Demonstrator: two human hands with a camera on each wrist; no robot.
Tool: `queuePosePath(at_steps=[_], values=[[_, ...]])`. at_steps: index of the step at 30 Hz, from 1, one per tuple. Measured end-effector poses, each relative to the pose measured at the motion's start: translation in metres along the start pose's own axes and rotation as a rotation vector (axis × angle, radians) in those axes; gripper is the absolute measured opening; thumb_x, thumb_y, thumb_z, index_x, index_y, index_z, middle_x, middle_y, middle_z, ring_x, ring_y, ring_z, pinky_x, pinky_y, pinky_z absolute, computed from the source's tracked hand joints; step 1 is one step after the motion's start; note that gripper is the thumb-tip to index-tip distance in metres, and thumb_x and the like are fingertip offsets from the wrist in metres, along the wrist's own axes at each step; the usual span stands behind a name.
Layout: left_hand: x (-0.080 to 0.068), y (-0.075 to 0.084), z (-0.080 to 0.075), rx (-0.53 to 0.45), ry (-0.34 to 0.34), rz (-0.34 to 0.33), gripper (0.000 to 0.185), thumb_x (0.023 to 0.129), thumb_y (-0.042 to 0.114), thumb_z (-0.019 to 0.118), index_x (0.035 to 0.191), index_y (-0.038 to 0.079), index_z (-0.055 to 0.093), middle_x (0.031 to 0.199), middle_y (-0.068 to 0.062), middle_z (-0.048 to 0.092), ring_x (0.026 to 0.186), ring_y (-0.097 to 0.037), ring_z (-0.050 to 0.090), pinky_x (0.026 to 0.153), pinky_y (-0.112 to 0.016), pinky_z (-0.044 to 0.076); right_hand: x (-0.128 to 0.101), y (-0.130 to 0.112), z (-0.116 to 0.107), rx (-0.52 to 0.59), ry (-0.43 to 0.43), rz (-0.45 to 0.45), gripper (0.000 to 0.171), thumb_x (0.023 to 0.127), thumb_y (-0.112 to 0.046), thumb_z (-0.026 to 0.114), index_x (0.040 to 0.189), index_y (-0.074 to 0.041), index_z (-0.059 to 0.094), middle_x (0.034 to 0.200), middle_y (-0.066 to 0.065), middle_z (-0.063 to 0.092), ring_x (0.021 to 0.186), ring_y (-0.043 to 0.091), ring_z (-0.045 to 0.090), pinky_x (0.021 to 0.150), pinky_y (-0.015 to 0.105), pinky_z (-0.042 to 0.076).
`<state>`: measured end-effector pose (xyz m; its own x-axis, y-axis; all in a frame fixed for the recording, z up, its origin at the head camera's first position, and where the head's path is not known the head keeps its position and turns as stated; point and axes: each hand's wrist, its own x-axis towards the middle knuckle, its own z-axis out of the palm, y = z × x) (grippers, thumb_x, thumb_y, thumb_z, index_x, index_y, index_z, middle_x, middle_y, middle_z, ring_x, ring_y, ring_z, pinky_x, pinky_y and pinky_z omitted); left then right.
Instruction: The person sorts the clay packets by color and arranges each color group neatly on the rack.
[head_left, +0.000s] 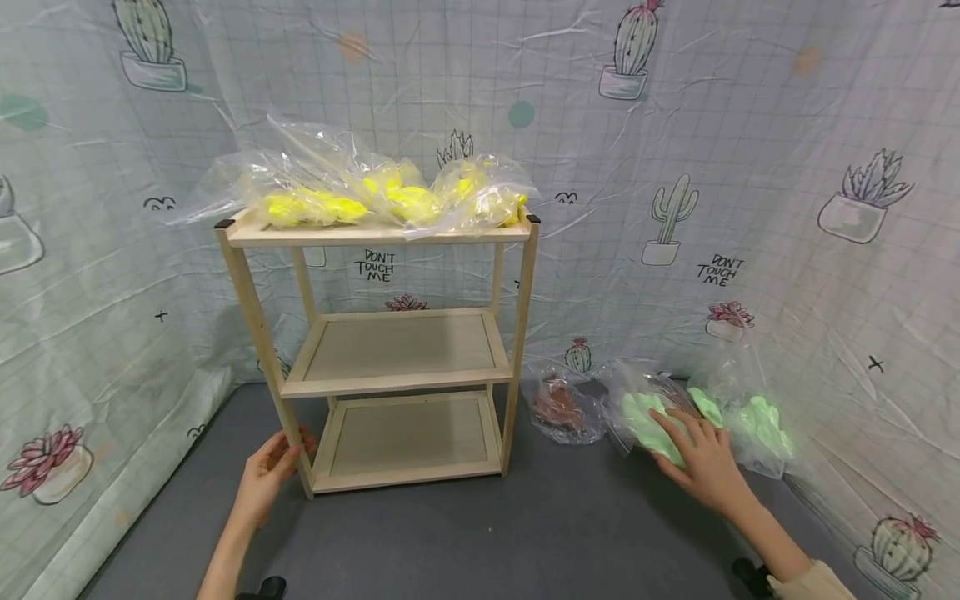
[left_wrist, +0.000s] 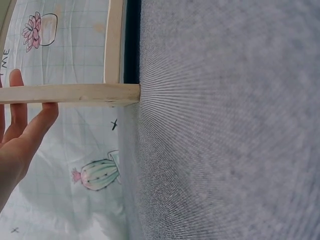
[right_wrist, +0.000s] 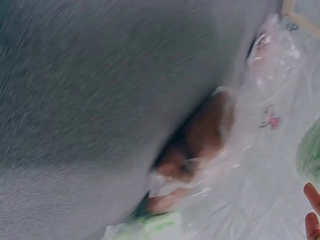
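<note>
My left hand [head_left: 266,475] grips the front left leg of a light wooden three-tier shelf [head_left: 405,383], low down; in the left wrist view its fingers [left_wrist: 44,120] lie on both sides of that leg. To the right of the shelf, my right hand [head_left: 701,462] holds a clear plastic bag with pale green contents [head_left: 645,421] between thumb and fingers. In the right wrist view this green bag [right_wrist: 311,155] shows at the right edge beside the fingertips, raised off the table, and most of that hand is out of frame.
Clear bags with yellow contents [head_left: 412,204] lie along the top tier. A bag with reddish-brown contents [head_left: 558,404] lies right of the shelf, and another brown bag [right_wrist: 205,130] near it. A second green bag [head_left: 761,425] rests by the right-hand cloth wall. The table [head_left: 465,542] is dark grey.
</note>
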<state>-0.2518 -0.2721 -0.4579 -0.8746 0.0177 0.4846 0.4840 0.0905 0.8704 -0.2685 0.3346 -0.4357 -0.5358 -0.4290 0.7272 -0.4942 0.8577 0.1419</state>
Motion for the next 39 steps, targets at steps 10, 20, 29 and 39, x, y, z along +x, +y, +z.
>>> queuePosePath(at_steps=[10, 20, 29, 39], values=[[-0.001, 0.0, -0.001, 0.004, -0.019, 0.024, 0.026, 0.093, 0.002, 0.04, 0.117, 0.004, 0.051, 0.103, 0.012, 0.063, 0.094, 0.003, 0.06, 0.075, -0.012, 0.046, 0.018, -0.03, -0.016, 0.074, 0.059, -0.052, 0.057, 0.091, -0.054, 0.031, 0.124, -0.012, 0.05, 0.119, 0.02, 0.048, 0.089, 0.031, 0.045, 0.068, 0.045, 0.028], [-0.001, -0.002, 0.0, 0.081, 0.026, -0.024, 0.027, 0.094, 0.009, 0.042, 0.116, -0.006, 0.048, 0.099, 0.013, 0.062, 0.092, 0.004, 0.06, 0.072, -0.013, 0.047, 0.04, -0.06, -0.031, 0.16, 0.212, -0.18, 0.048, 0.091, -0.045, 0.041, 0.12, -0.009, 0.052, 0.117, 0.023, 0.049, 0.091, 0.033, 0.043, 0.068, 0.045, 0.025], [-0.001, -0.004, -0.001, 0.064, 0.034, -0.025, 0.026, 0.094, 0.008, 0.042, 0.116, -0.004, 0.049, 0.099, 0.013, 0.062, 0.092, 0.003, 0.06, 0.073, -0.013, 0.047, 0.059, -0.077, -0.037, 0.199, 0.287, -0.269, 0.043, 0.089, -0.041, 0.044, 0.118, -0.011, 0.052, 0.117, 0.024, 0.049, 0.091, 0.033, 0.043, 0.07, 0.044, 0.025], [-0.001, -0.002, 0.0, 0.052, 0.037, -0.022, 0.024, 0.093, 0.006, 0.042, 0.114, 0.001, 0.051, 0.099, 0.012, 0.062, 0.092, 0.003, 0.06, 0.072, -0.014, 0.048, 0.078, -0.105, -0.04, 0.233, 0.306, -0.314, 0.042, 0.089, -0.041, 0.045, 0.118, -0.012, 0.052, 0.118, 0.024, 0.049, 0.092, 0.032, 0.042, 0.073, 0.044, 0.026]])
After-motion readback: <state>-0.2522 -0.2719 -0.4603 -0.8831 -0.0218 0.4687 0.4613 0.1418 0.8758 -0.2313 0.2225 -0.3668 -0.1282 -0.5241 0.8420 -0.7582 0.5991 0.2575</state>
